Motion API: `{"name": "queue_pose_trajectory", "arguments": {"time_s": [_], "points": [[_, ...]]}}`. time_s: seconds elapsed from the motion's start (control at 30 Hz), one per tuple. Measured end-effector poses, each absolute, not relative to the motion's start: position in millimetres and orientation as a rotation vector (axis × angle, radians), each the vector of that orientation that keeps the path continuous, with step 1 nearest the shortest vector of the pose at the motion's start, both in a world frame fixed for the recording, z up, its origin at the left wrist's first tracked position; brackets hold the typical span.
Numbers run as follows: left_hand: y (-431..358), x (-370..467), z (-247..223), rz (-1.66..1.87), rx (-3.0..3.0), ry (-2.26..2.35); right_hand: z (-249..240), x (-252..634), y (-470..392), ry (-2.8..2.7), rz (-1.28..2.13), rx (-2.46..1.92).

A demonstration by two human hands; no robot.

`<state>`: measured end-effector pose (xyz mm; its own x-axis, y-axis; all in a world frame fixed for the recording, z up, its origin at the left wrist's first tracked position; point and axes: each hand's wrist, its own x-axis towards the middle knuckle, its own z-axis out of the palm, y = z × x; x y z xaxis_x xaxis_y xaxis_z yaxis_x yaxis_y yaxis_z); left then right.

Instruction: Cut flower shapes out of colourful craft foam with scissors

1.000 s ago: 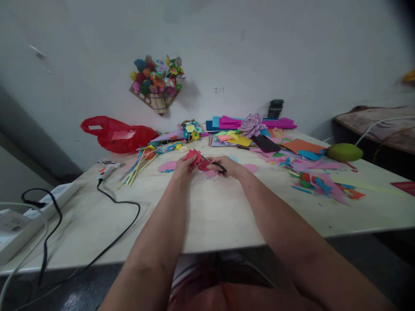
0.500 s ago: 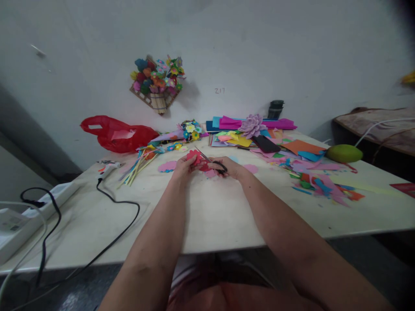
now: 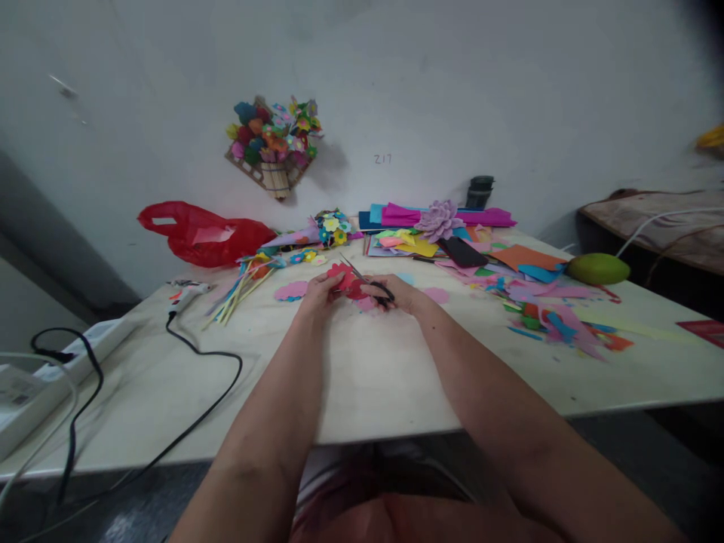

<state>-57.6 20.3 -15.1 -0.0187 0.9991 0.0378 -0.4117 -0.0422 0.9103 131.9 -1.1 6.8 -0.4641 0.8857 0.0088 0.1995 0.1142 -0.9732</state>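
Note:
My left hand (image 3: 321,291) is closed on a red paper flower (image 3: 339,276) with a scalloped edge, pinched near the middle of the table. In my right hand (image 3: 399,292) are scissors (image 3: 384,293) with black handles, their blades pointing up and left beside the red paper. Whether the blades touch the paper I cannot tell. Pink scalloped paper pieces lie on both sides of my hands, one on the left (image 3: 292,290) and one on the right (image 3: 436,295). More pink scraps lie under my hands, partly hidden.
On the left are a glue gun (image 3: 186,296) with a black cord, a power strip (image 3: 107,339) and a red plastic bag (image 3: 218,240). To the right lie paper scraps (image 3: 557,324), a green mango-like fruit (image 3: 598,268) and a black phone (image 3: 462,252). Paper flowers (image 3: 333,228) stand behind.
The red paper has turned slightly in my left hand, and more of it shows beside the scissors. Both hands stay in nearly the same place.

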Motion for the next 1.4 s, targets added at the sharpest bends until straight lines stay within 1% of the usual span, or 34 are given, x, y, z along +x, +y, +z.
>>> {"name": "queue_pose_trajectory", "arguments": {"time_s": [0.37, 1.4], "points": [[18.0, -60.1, -14.3, 1.336, 0.979, 0.815, 2.0, 135.3, 3.7, -1.826, 1.413, -1.016], [16.2, -59.5, -13.2, 1.311, 1.0, 0.781, -0.5, 133.5, 6.3, -1.833, 1.378, -1.042]]}}
